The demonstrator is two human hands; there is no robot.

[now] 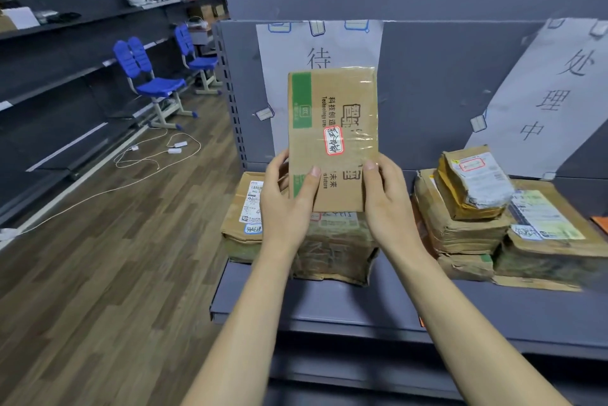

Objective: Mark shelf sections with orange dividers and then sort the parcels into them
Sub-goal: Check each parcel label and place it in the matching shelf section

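I hold a flat brown cardboard parcel (332,129) upright in front of me, with a green stripe and a red-edged handwritten sticker on its face. My left hand (289,198) grips its lower left edge and my right hand (385,198) grips its lower right edge. Below it a stack of cardboard parcels (250,224) rests on the grey shelf (329,307). To the right lies a second pile of worn parcels (473,218), one of them with a large label (543,218). A sliver of an orange divider (600,223) shows at the far right edge.
Two white paper signs with characters are taped to the shelf's back panel, the left sign (348,47) and the right sign (552,93). Blue chairs (148,76) stand on the wooden floor at left, with white cables (154,152) trailing there. Dark wall shelves (65,27) run along the left.
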